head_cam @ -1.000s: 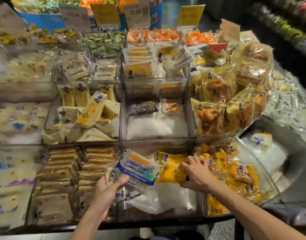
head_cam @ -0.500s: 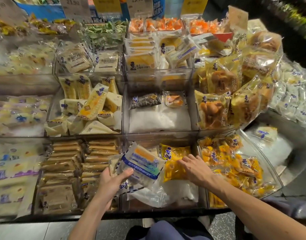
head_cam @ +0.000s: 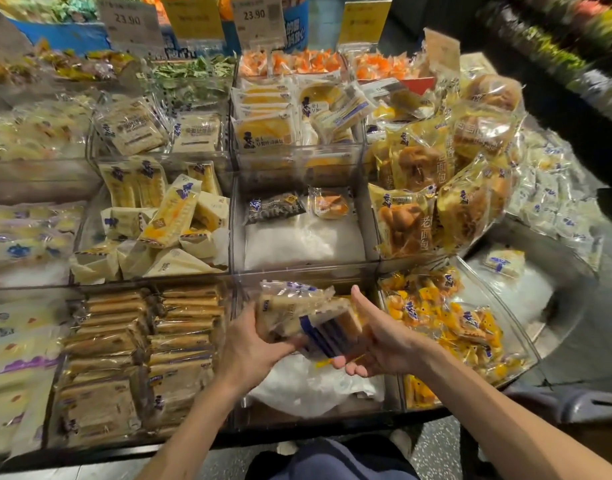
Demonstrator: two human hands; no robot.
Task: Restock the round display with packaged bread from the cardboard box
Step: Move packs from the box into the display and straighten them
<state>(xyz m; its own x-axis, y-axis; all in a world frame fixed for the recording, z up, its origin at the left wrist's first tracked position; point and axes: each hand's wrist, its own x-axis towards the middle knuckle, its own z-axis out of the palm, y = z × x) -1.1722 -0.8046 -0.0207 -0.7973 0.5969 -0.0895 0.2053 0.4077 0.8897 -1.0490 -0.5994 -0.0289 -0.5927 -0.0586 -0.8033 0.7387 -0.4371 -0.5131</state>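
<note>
Sandwiching bread packets between left hand, fingers curled round them, and right hand, fingers nearly straight; probably light, squashy, slippery, best cradled underneath.

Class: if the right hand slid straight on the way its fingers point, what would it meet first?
The right hand points left beneath the bread packets. It would probably meet the left hand, which grips them, though depth is unclear.
</note>
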